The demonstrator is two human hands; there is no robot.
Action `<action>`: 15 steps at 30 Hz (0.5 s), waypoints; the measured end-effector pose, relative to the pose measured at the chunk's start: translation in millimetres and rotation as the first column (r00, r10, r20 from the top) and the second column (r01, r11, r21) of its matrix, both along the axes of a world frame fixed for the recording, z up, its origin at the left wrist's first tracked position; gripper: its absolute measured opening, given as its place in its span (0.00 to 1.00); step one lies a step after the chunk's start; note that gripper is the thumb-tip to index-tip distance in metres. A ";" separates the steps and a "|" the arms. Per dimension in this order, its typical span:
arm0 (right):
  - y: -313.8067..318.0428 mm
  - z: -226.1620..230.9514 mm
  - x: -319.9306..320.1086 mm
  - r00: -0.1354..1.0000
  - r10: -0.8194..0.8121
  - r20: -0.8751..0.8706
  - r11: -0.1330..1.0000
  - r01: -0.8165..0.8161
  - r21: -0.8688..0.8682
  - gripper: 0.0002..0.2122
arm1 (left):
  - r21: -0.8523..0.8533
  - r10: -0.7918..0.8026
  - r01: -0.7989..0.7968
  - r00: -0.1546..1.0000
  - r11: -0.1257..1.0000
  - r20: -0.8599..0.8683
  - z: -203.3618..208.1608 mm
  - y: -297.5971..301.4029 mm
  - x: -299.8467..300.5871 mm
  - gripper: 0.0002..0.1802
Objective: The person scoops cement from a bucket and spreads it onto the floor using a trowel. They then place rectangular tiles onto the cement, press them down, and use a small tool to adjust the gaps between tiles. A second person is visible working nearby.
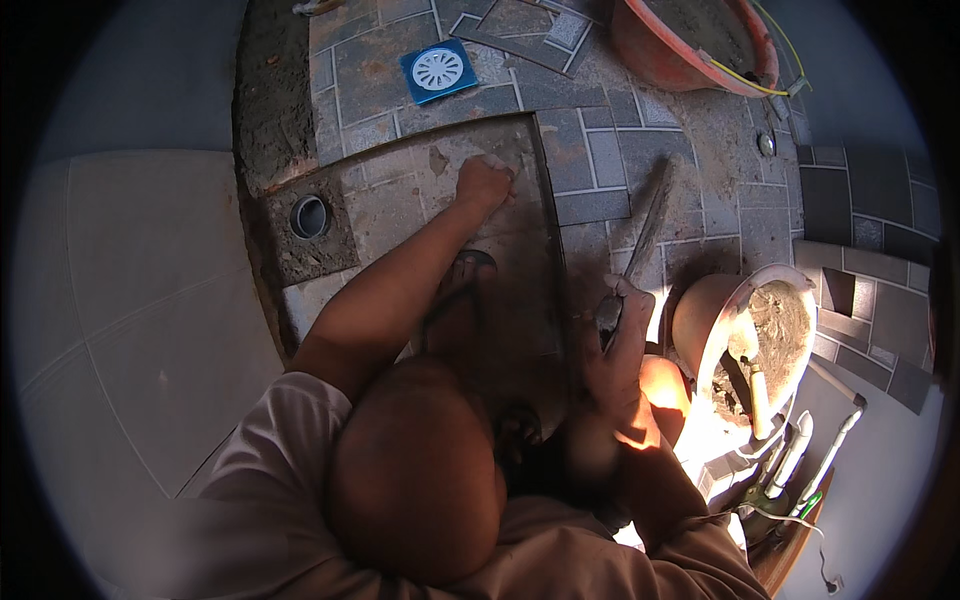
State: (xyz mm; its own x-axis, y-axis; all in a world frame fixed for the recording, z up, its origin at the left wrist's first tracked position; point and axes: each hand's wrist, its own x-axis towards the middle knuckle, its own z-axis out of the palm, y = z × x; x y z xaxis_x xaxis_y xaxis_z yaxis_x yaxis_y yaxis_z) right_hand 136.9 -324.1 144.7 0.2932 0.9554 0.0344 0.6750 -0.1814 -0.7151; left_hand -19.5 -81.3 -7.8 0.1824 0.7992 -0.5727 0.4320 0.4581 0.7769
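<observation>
Tile setting, both hands busy.
My left hand [484,184] presses fingers-curled on the tile [455,205] at 12 o'clock; right hand [618,340] grips a trowel [645,232], its long axis running toward 1 o'clock.

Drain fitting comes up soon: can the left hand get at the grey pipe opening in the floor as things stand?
Probably yes: the left hand rests on the tile bed near the grey pipe opening, with only bare surface showing between them.

Dim overall; sunlit glare patch lower right, deep shadow centre, fisheye bending, black vignette at rim.
</observation>
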 end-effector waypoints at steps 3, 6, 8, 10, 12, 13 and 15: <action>35.3 -51.8 32.7 0.955 -0.170 0.244 0.979 0.192 -0.070 0.25 | 0.197 -0.130 0.196 0.943 0.961 -0.307 -7.2 -14.9 -22.1 0.16; 68.2 -82.4 51.5 0.872 -0.247 0.422 0.944 0.314 -0.098 0.25 | 0.390 -0.090 0.317 0.861 0.865 -0.500 -17.2 -26.3 -51.7 0.21; 79.0 -79.6 58.3 0.851 -0.275 0.447 0.901 0.390 -0.189 0.24 | 0.464 -0.036 0.369 0.812 0.806 -0.583 -10.6 -31.2 -61.5 0.26; 79.5 -81.2 62.9 0.828 -0.290 0.481 0.880 0.428 -0.206 0.24 | 0.492 0.037 0.393 0.752 0.777 -0.658 -4.3 -33.9 -71.4 0.31; 76.4 -88.8 64.1 0.804 -0.292 0.518 0.893 0.424 -0.153 0.25 | 0.514 0.106 0.303 0.775 0.802 -0.622 -23.5 -31.2 -82.6 0.34; 80.2 -83.1 54.9 0.788 -0.277 0.550 0.873 0.445 -0.197 0.25 | 0.519 0.146 0.255 0.777 0.816 -0.612 -36.0 -30.4 -94.4 0.35; 90.5 -66.8 32.7 0.754 -0.247 0.608 0.823 0.494 -0.279 0.25 | 0.456 0.064 0.311 0.767 0.834 -0.639 -54.0 -27.1 -121.1 0.36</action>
State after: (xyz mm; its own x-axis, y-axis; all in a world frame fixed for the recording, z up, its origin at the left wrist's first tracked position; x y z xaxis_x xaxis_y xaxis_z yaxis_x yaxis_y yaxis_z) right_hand 169.6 -233.6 77.9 0.6785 0.7319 -0.0625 0.7285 -0.6814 -0.0705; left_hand -140.5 -108.4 -61.9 0.0667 0.9921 -0.1064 0.9101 -0.0168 0.4140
